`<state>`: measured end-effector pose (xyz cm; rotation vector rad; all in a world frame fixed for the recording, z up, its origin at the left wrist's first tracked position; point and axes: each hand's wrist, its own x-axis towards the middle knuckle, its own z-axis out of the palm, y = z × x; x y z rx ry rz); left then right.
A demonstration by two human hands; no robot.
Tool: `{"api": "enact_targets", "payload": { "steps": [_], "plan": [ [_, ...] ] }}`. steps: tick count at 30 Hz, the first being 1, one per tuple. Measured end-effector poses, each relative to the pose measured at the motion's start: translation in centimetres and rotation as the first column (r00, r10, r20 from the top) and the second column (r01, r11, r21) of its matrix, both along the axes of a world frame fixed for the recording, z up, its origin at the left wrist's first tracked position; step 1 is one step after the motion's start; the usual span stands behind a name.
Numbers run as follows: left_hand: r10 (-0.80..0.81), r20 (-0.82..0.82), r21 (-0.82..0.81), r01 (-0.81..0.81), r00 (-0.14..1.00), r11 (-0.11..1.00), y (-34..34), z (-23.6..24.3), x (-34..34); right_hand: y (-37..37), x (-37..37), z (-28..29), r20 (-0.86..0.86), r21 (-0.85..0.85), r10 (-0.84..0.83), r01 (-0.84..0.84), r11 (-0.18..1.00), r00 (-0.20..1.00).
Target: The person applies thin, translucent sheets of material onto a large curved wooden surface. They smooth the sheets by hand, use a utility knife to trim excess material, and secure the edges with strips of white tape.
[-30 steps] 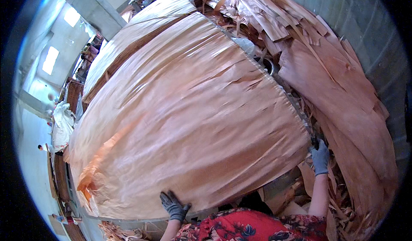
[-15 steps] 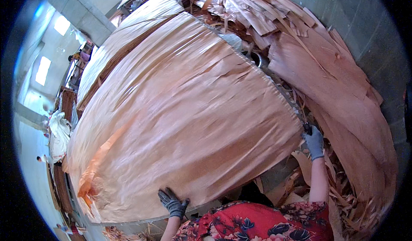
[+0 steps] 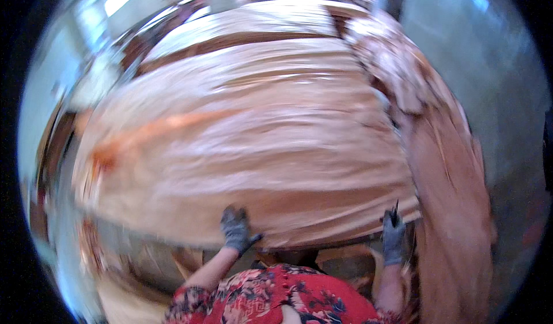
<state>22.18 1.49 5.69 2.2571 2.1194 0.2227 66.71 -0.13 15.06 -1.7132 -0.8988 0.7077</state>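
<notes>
A broad, pale tan sheet of wood veneer is spread in front of me, rippled across its surface, with an orange-brown streak toward its left side. My left hand, in a grey glove, lies on the sheet by its near edge, thumb out to the side. Near the right front corner, my gloved right hand grips a small dark knife, its thin point upward over the veneer. Motion blurs the picture, so I cannot tell whether the blade touches the sheet.
Behind the sheet lies another stack of pale veneer. Long loose veneer strips are heaped along the right side, beside a grey wall. Scraps lie below the near edge. A white sack stands at the left.
The view has swung round, so the sheet now lies squarer to me. My right hand with the knife has come nearer my body from the sheet's right edge. My left hand stays near the front edge.
</notes>
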Motion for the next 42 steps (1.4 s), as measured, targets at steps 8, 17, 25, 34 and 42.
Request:
{"api": "enact_targets", "payload": {
  "steps": [8, 17, 25, 34, 42],
  "plan": [
    [-0.026, 0.396, -0.155, 0.095, 0.918, 0.983, 0.4, 5.4, -1.8, -1.1, -10.6, -3.8, 0.065, 0.006, 0.397, -0.398, 0.917, 0.916],
    [0.222, 0.52, -0.179, -0.149, 0.825, 0.972, -11.8, 6.6, -7.8, 5.5, -22.8, -2.2, -0.239, -0.133, 0.733, -0.769, 0.625, 0.637],
    [0.776, 0.48, -0.551, -0.549, 0.409, 0.629, -27.0, 6.9, -13.9, 8.3, -38.5, -1.5, -0.358, -0.083, 0.868, -0.938, 0.337, 0.343],
    [0.721, 0.688, -0.515, -0.642, 0.086, 0.568, -35.3, -2.4, -24.6, 9.8, -58.9, -5.1, -0.156, -0.13, 0.94, -0.949, 0.286, 0.304],
    [0.765, 0.638, -0.494, -0.715, 0.089, 0.496, -36.8, 1.2, -39.1, 10.6, -61.3, -9.2, 0.557, -0.234, 0.693, -0.715, 0.659, 0.457]
  ]
}}
